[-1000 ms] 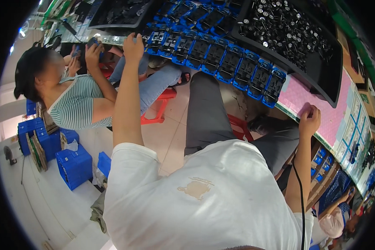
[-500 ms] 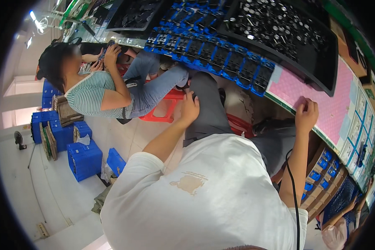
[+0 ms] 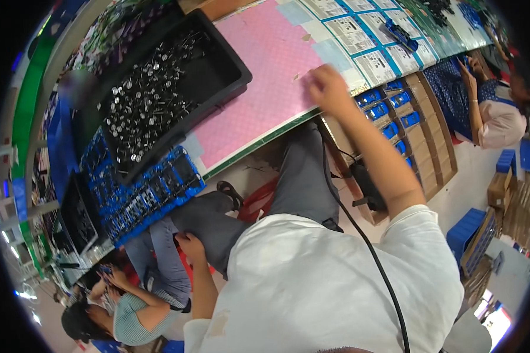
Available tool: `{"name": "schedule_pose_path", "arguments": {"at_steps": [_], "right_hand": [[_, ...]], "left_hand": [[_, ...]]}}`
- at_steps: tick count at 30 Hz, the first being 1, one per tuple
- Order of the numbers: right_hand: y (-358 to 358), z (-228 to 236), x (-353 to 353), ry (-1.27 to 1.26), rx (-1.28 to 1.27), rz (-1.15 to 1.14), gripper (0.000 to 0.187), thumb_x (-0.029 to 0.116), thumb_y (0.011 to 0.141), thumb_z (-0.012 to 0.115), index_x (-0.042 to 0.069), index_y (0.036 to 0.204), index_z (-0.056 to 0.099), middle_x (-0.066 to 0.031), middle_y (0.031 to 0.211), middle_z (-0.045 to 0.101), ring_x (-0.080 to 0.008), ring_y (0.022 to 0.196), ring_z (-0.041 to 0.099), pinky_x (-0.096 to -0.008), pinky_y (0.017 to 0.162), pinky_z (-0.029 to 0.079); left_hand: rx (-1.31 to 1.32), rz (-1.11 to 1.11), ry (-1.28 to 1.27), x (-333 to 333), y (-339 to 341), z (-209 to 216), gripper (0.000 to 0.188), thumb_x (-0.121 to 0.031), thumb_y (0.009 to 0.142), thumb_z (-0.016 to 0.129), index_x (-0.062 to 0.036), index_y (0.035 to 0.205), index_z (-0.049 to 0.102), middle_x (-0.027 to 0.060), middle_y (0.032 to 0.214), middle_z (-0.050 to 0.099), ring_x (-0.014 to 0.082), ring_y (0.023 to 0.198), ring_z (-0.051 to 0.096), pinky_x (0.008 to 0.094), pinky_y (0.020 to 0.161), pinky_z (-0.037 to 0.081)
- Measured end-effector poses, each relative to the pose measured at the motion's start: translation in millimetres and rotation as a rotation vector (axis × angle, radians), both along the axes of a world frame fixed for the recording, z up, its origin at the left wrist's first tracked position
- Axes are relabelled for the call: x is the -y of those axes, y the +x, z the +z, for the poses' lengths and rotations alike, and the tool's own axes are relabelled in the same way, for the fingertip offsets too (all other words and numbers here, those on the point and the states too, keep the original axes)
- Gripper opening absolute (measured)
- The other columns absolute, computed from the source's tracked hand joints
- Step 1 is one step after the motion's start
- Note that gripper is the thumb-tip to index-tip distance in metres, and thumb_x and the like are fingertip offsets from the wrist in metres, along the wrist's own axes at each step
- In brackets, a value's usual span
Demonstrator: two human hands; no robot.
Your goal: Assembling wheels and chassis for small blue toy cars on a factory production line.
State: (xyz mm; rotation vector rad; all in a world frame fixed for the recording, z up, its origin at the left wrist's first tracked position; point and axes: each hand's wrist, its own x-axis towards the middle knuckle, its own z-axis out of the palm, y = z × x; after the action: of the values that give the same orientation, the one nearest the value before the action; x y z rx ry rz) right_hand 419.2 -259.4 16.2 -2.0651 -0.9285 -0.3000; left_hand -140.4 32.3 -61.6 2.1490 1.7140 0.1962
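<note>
My right hand (image 3: 331,89) is over the near edge of a pink mat (image 3: 262,70) on the workbench. It is a little blurred, with the fingers loosely bent and apart, and nothing shows in it. My left hand (image 3: 192,247) rests loosely against my thigh, its fingers partly seen and holding nothing visible. Left of the mat, a black tray (image 3: 232,57) contains many small dark parts with shiny round ends (image 3: 153,88). Rows of blue-and-black assemblies (image 3: 179,173) lie beside the tray along the bench edge.
A cardboard divider box (image 3: 432,138) with blue pieces stands under the bench at right. A blue-and-black piece (image 3: 401,36) lies on taped paper sheets. One co-worker (image 3: 138,315) sits at lower left, another (image 3: 494,117) at right. A black cable (image 3: 371,247) crosses my shirt.
The view has swung to the right, bringing the mat, paper sheets and divider box nearer the middle. My right hand has moved over the mat; my left stays by my thigh.
</note>
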Motion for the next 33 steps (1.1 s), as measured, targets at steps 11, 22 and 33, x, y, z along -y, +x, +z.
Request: {"name": "schedule_pose_path", "arguments": {"at_steps": [11, 22, 33], "right_hand": [[273, 11, 213, -0.685, -0.214, -0.674, 0.064, 0.039, 0.081, 0.076, 0.003, 0.128, 0.053, -0.0151, 0.080, 0.073, -0.0325, 0.084, 0.072, -0.0464, 0.074, 0.054], [-43, 123, 3, -0.271, -0.488, 0.163, 0.057, 0.034, 0.082, 0.080, 0.000, 0.123, 0.060, -0.0160, 0.106, 0.068, -0.0252, 0.100, 0.065, -0.0384, 0.090, 0.050], [-80, 119, -175, -0.013, -0.324, 0.635, 0.033, 0.021, 0.084, 0.077, 0.001, 0.108, 0.068, -0.0141, 0.092, 0.068, -0.0220, 0.076, 0.068, -0.0339, 0.069, 0.055]], "left_hand": [[0.412, -0.260, 0.023, 28, 72, 18, 0.013, -0.006, 0.090, 0.064, -0.0016, 0.102, 0.067, 0.0089, 0.082, 0.067, 0.0146, 0.072, 0.062, 0.0302, 0.068, 0.050], [0.999, -0.473, -1.003, 118, 238, 142, 0.050, -0.025, 0.098, 0.064, -0.0102, 0.141, 0.044, 0.0079, 0.115, 0.058, 0.0108, 0.081, 0.056, 0.0230, 0.064, 0.043], [1.422, -0.145, -1.092, 57, 200, 143, 0.039, -0.026, 0.098, 0.058, -0.0085, 0.131, 0.049, 0.0123, 0.116, 0.062, 0.0211, 0.108, 0.063, 0.0408, 0.091, 0.055]]}}
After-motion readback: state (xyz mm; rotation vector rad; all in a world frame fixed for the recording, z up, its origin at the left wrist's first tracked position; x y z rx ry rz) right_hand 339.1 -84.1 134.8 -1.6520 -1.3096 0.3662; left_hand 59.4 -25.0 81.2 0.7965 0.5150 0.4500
